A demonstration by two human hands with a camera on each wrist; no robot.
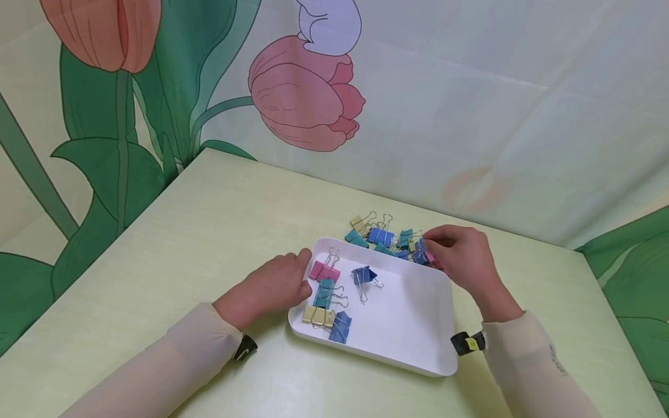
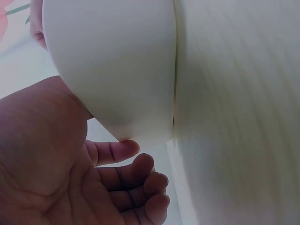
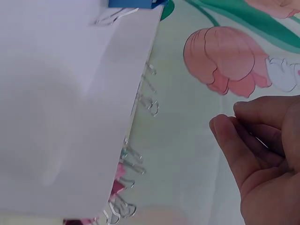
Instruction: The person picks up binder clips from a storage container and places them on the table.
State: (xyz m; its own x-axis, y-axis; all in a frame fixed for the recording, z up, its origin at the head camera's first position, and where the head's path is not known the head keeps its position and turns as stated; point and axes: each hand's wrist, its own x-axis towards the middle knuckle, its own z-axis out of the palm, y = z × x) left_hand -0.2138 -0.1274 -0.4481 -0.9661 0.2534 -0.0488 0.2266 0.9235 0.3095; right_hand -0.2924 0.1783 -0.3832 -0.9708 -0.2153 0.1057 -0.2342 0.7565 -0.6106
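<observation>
My left hand [image 1: 274,284] holds the left wall of a white tray [image 1: 402,325], its fingers beside the outer wall [image 2: 126,70] in the left wrist view. In the tray lie a pink binder clip [image 1: 325,271], a teal binder clip [image 1: 324,294], a yellow binder clip [image 1: 317,316] and two blue ones, one at the front [image 1: 340,327] and one farther back [image 1: 362,275]. Over the right end of a clip pile, my right hand [image 1: 462,252] has thumb and forefinger close together. No clip shows between those fingertips in the right wrist view [image 3: 267,145].
Behind the tray's far wall sits the pile of mixed binder clips, including a blue clip [image 1: 381,236] and a yellow clip [image 1: 359,223]. The tray partly hides them. A wall cloth [image 1: 418,116] printed with flowers borders the pale table [image 1: 235,215].
</observation>
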